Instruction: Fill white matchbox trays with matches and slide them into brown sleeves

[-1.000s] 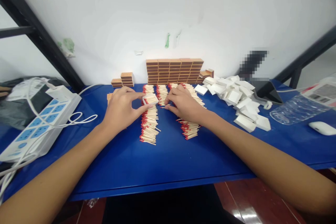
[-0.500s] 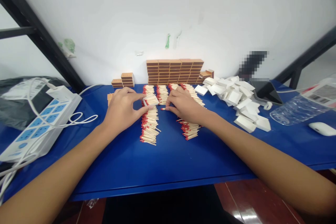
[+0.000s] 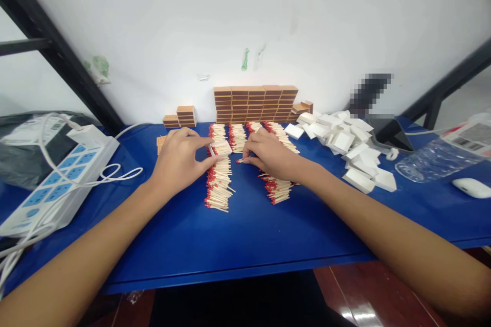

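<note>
Between the thumb and fingers of my left hand (image 3: 183, 156) is a small white matchbox tray (image 3: 221, 148) with matches inside. It is held over a long row of red-tipped matches (image 3: 218, 184). My right hand (image 3: 270, 152) pinches matches (image 3: 240, 161) between thumb and fingertips, their red heads pointing left toward the tray; how many is hidden. Beneath and behind the right hand lie more match rows (image 3: 279, 190), partly covered by it. Another short row of matches (image 3: 237, 138) lies between the two hands, toward the wall.
Stacked brown matchboxes (image 3: 256, 106) stand against the wall, with a smaller stack (image 3: 186, 116) to their left. White empty trays (image 3: 341, 138) are heaped at right, near a plastic bottle (image 3: 429, 161) and a white mouse (image 3: 471, 188). A power strip (image 3: 65, 179) with cables lies left on the blue table (image 3: 245, 245).
My right hand has shifted very slightly, and the matches in its fingertips sit a little nearer to me and further right. My left hand and the tray are almost unmoved.
</note>
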`<state>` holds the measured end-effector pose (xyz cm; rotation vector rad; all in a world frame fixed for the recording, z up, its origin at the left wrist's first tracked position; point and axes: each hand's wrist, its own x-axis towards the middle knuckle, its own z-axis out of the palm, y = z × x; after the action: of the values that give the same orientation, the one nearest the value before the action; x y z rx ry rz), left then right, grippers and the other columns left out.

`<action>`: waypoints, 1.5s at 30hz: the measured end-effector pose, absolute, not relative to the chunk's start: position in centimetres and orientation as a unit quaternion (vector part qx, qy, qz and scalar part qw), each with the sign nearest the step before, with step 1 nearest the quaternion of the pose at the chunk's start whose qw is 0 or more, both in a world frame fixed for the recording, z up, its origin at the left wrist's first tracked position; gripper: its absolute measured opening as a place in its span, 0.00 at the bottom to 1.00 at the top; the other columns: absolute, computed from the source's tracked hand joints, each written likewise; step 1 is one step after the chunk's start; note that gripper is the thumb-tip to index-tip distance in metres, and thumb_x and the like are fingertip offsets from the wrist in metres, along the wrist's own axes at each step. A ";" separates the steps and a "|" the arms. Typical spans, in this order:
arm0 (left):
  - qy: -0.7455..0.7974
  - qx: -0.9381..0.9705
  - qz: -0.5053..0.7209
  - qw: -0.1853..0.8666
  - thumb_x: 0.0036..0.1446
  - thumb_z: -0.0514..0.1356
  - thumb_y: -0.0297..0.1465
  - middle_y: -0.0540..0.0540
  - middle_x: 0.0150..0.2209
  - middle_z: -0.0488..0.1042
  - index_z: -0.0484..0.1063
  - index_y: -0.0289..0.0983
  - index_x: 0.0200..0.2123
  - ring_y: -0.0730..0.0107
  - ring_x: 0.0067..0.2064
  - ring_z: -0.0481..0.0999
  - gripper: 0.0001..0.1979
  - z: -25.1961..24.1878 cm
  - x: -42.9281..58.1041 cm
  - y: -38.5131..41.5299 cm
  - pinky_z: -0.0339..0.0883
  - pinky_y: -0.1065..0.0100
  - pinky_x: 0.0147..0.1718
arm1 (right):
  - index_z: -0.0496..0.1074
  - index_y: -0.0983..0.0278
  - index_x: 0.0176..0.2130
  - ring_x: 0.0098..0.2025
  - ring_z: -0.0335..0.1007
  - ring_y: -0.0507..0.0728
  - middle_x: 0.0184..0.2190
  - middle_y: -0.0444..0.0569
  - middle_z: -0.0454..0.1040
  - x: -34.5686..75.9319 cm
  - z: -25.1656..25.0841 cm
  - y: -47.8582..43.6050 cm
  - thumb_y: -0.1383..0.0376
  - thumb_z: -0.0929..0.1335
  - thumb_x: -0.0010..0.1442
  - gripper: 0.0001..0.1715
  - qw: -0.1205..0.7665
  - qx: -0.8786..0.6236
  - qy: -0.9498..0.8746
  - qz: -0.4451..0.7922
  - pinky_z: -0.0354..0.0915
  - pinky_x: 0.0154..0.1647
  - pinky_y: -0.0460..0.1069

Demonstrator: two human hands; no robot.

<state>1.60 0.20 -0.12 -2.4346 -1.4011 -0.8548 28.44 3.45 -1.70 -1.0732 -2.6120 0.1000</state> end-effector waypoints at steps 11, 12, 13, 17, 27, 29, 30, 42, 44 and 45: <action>-0.452 -0.835 -0.302 0.090 0.57 0.74 0.45 0.42 0.43 0.82 0.86 0.42 0.46 0.53 0.46 0.79 0.18 -0.1 2.0 -0.2 0.68 0.54 0.50 | 0.74 0.62 0.39 0.47 0.61 0.63 0.42 0.54 0.73 28.4 0.2 2.3 0.64 0.68 0.72 0.07 0.256 -0.368 -0.894 0.029 0.59 0.52 0.58; -0.437 -0.841 -0.307 0.088 0.57 0.75 0.45 0.42 0.43 0.82 0.86 0.42 0.46 0.54 0.46 0.79 0.18 -0.1 2.2 -0.4 0.69 0.54 0.50 | 0.74 0.62 0.40 0.47 0.61 0.63 0.42 0.54 0.73 28.1 0.4 1.9 0.64 0.68 0.72 0.07 0.273 -0.368 -0.888 0.028 0.59 0.52 0.58; -0.420 -0.848 -0.312 0.085 0.57 0.75 0.44 0.43 0.43 0.82 0.86 0.42 0.46 0.54 0.47 0.79 0.18 -0.1 2.5 -0.6 0.69 0.55 0.50 | 0.73 0.61 0.40 0.47 0.61 0.63 0.42 0.54 0.73 27.7 0.5 1.5 0.64 0.68 0.73 0.07 0.283 -0.367 -0.886 0.027 0.59 0.52 0.58; -0.378 -0.865 -0.325 0.055 0.58 0.74 0.43 0.44 0.41 0.83 0.85 0.42 0.45 0.56 0.47 0.80 0.15 -0.2 3.2 -1.1 0.69 0.56 0.50 | 0.74 0.61 0.39 0.48 0.59 0.63 0.41 0.53 0.72 26.5 0.3 0.6 0.64 0.67 0.73 0.08 0.284 -0.349 -0.892 0.028 0.58 0.52 0.58; -0.460 -0.814 -0.351 0.061 0.56 0.75 0.46 0.43 0.43 0.85 0.86 0.41 0.46 0.55 0.45 0.81 0.19 0.2 2.2 -0.4 0.72 0.56 0.48 | 0.77 0.61 0.39 0.46 0.61 0.63 0.39 0.53 0.73 28.5 -0.3 2.8 0.65 0.69 0.71 0.07 0.298 -0.377 -0.877 0.001 0.59 0.51 0.58; -0.474 -0.804 -0.353 0.066 0.57 0.74 0.47 0.43 0.43 0.85 0.86 0.41 0.45 0.53 0.46 0.81 0.19 0.2 2.0 -0.3 0.72 0.54 0.50 | 0.79 0.62 0.40 0.46 0.61 0.64 0.39 0.53 0.73 28.7 -0.7 3.2 0.65 0.72 0.69 0.04 0.254 -0.385 -0.887 0.002 0.59 0.52 0.58; -0.480 -0.800 -0.354 0.067 0.58 0.73 0.48 0.43 0.43 0.85 0.86 0.42 0.45 0.53 0.46 0.81 0.19 0.2 1.9 -0.2 0.72 0.53 0.50 | 0.79 0.62 0.41 0.47 0.61 0.64 0.40 0.54 0.74 28.8 -0.9 3.3 0.64 0.73 0.68 0.03 0.233 -0.387 -0.892 0.005 0.59 0.52 0.58; -0.485 -0.799 -0.346 0.079 0.61 0.69 0.52 0.41 0.43 0.84 0.86 0.42 0.47 0.52 0.47 0.80 0.22 0.1 1.8 0.0 0.70 0.52 0.52 | 0.78 0.64 0.42 0.51 0.61 0.66 0.44 0.56 0.74 27.6 -2.2 3.6 0.64 0.72 0.69 0.05 0.184 -0.408 -0.894 -0.018 0.60 0.55 0.59; -0.485 -0.799 -0.346 0.081 0.60 0.70 0.52 0.40 0.43 0.84 0.86 0.42 0.47 0.51 0.48 0.80 0.22 0.0 1.8 0.0 0.70 0.51 0.53 | 0.78 0.64 0.44 0.50 0.61 0.65 0.44 0.56 0.74 27.7 -2.3 3.7 0.62 0.73 0.69 0.07 0.190 -0.408 -0.892 -0.028 0.60 0.54 0.59; -0.485 -0.799 -0.346 0.082 0.60 0.70 0.52 0.40 0.43 0.84 0.86 0.42 0.47 0.51 0.48 0.80 0.22 0.0 1.7 0.0 0.70 0.51 0.53 | 0.78 0.64 0.44 0.50 0.61 0.65 0.43 0.56 0.74 27.7 -2.4 3.8 0.62 0.73 0.68 0.07 0.190 -0.410 -0.892 -0.030 0.59 0.54 0.59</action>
<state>1.72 0.05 -0.01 -2.3864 -1.4504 -1.0346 27.69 3.75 -2.37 -1.1516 -2.5057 -0.0855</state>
